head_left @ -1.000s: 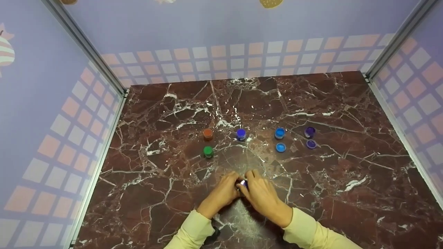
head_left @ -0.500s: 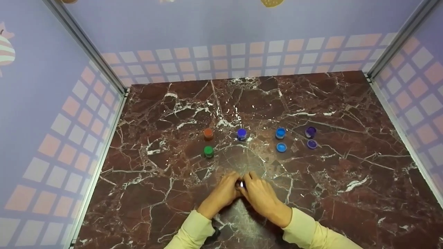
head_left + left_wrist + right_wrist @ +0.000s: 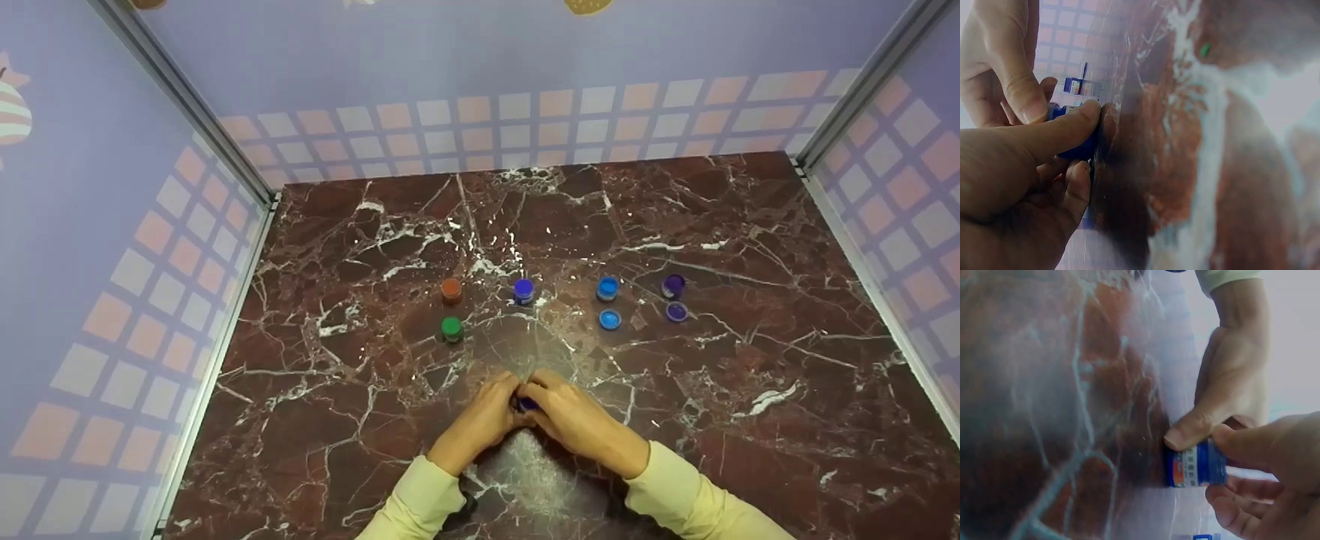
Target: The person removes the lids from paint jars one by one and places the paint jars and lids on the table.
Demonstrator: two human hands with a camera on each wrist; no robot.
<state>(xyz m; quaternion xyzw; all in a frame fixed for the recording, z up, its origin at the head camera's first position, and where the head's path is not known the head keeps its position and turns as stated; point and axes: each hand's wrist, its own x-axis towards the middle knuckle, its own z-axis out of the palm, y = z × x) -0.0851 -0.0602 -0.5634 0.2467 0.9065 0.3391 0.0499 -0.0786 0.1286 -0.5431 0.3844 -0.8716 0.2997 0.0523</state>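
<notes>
Near the front middle of the table, both hands are on a small blue paint jar (image 3: 1188, 467) with a printed label. My left hand (image 3: 486, 411) grips the jar's lower body, thumb along its side in the left wrist view. At the jar's capped end, the right hand (image 3: 574, 416) pinches with thumb and fingers, seen best in the right wrist view. The jar stands upright at the tabletop; from the head it is mostly hidden by fingers. Beyond the hands are a green-topped jar (image 3: 451, 328), an orange-topped jar (image 3: 451, 291) and a violet-blue-topped jar (image 3: 523, 291).
To the right, a light blue paint jar (image 3: 607, 288) stands uncovered, its lid (image 3: 610, 320) lying in front. A purple jar (image 3: 673, 286) likewise has its lid (image 3: 676, 312) before it. Patterned walls surround the marbled table (image 3: 360, 450) at the back and sides.
The right hand has turned about the jar's top, its wrist and sleeve shifting slightly right. The left hand keeps its place, and the other jars stay put.
</notes>
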